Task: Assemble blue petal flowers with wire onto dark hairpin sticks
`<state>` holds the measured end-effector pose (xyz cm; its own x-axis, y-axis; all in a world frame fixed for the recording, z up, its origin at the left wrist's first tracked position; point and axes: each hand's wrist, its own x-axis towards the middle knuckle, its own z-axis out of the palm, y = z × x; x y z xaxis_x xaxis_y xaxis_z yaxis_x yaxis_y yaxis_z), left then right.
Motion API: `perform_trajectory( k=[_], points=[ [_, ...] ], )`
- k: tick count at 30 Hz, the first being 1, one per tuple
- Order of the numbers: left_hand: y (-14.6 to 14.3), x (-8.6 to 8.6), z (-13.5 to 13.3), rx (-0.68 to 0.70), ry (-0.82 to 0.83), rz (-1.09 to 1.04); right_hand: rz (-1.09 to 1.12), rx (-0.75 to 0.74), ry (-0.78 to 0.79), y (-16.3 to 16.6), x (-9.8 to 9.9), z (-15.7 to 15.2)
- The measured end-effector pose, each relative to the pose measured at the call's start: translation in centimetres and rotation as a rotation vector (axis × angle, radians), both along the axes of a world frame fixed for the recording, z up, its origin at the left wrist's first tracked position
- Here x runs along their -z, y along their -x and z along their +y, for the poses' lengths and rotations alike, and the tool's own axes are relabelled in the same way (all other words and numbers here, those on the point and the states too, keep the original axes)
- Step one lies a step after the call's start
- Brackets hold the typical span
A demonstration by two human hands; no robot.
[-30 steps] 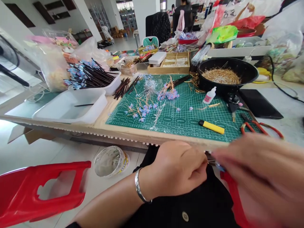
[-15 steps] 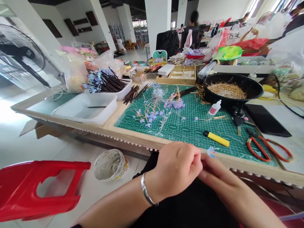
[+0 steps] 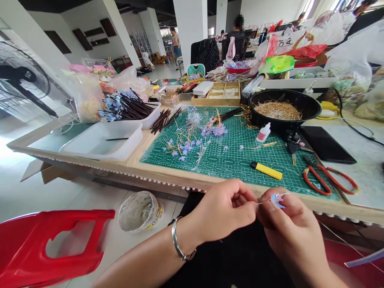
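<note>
Just in front of the table edge, my right hand pinches a small blue and pink flower between thumb and fingers. A thin wire runs from the flower across to my left hand, whose thumb and forefinger are closed on it. My left wrist wears a silver bangle. Beyond my hands, on the green cutting mat, lie loose blue-violet flowers on wire stems, a bundle of silver wires and a yellow utility knife.
Red-handled pliers, a small glue bottle and a black bowl of gold wires stand at the right. A white tray sits left. Below are a bucket and a red stool.
My right hand has turned palm up, so its fingers and the flower show more. My left hand has opened out from a fist to a pinch on the wire. The view has shifted slightly.
</note>
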<state>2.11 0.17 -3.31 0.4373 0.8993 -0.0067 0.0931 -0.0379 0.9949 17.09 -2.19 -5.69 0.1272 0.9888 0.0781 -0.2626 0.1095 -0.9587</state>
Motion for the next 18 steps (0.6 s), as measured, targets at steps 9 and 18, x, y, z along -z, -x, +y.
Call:
perform_trajectory(
  k=[9,18],
  points=[
    [0.5,-0.9,0.7,-0.072,0.139,-0.080,-0.522,-0.105,-0.385,-0.7,0.6,-1.7],
    [0.8,-1.1,-0.5,0.032,-0.346,0.155,-0.834,-0.234,-0.320,-3.4,-5.1,4.5]
  ],
)
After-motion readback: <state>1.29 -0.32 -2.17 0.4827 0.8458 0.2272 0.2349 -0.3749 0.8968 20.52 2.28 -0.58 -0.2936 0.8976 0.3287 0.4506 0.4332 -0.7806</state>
